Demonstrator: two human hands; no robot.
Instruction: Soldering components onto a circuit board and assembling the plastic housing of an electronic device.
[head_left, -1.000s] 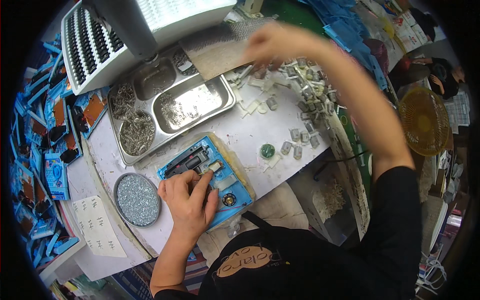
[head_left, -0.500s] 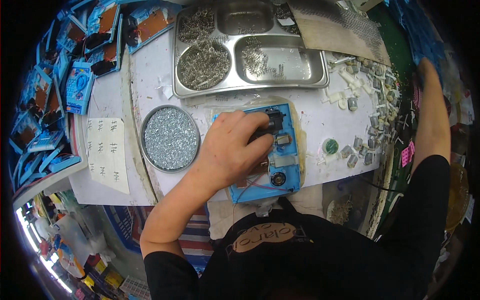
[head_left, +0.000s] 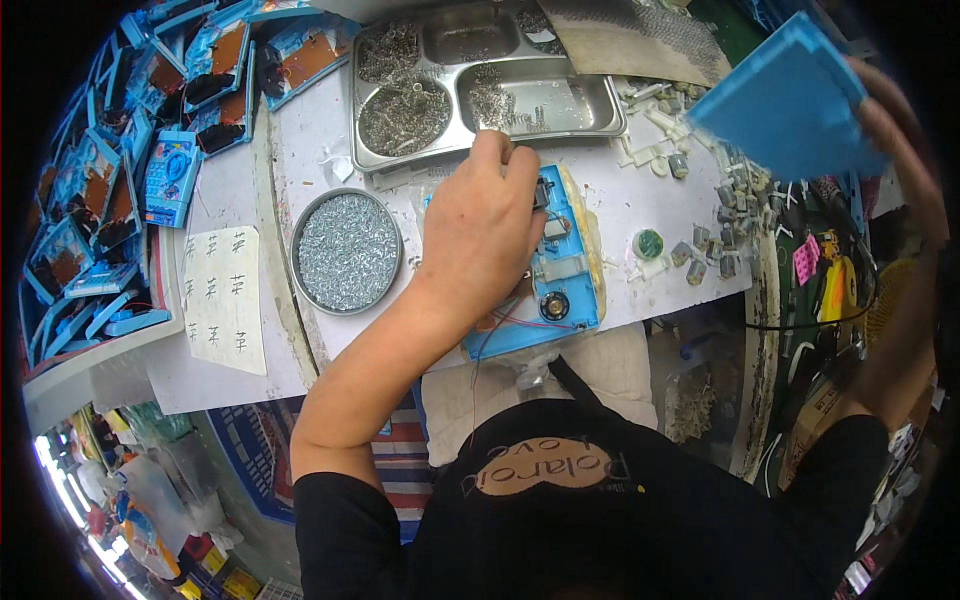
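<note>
Two hands at work: my left hand (head_left: 480, 225) grips the open blue toy case (head_left: 560, 270) near the bench's (head_left: 640, 200) front edge; my right hand (head_left: 885, 130) grasps a blue cover (head_left: 790, 95) aloft.

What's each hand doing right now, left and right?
Left hand: palm down on the open blue case, fingers curled at its top edge; a grip cannot be told.
Right hand: closed on a blue cover, raised.

The shiny metal tray (head_left: 590, 118) and round tin (head_left: 300, 215) hold bright metal screws (head_left: 345, 252), the open toy case (head_left: 570, 255) and blue cover (head_left: 790, 95) are smooth plastic, and the sheet (head_left: 222, 300) is matt paper.
</note>
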